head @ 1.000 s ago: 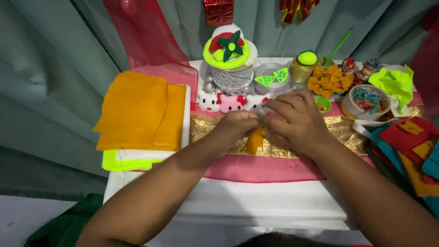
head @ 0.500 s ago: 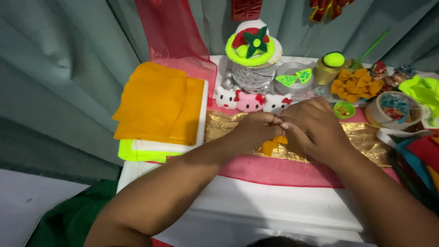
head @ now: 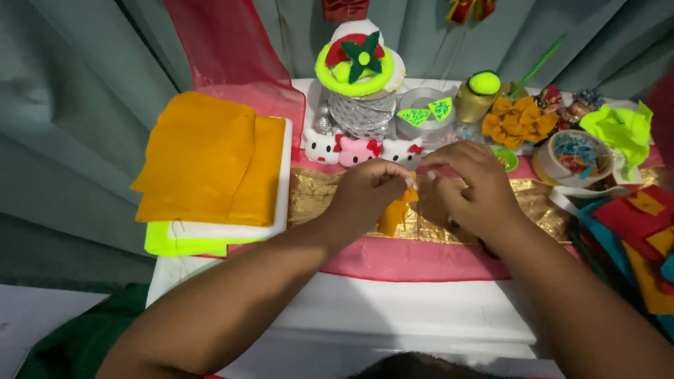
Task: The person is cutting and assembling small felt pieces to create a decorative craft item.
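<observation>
Orange felt piece (head: 393,214) held over gold cloth (head: 540,203) at table centre, pinched by both hands. Folded orange fabric stack (head: 203,165) lies far left. Left hand (head: 368,196) grips piece's top; right hand (head: 470,189) pinches same top edge, fingers closed. Three white cat figures (head: 361,149) stand just beyond hands.

no packages, labels, signs or screens visible among the craft materials
</observation>
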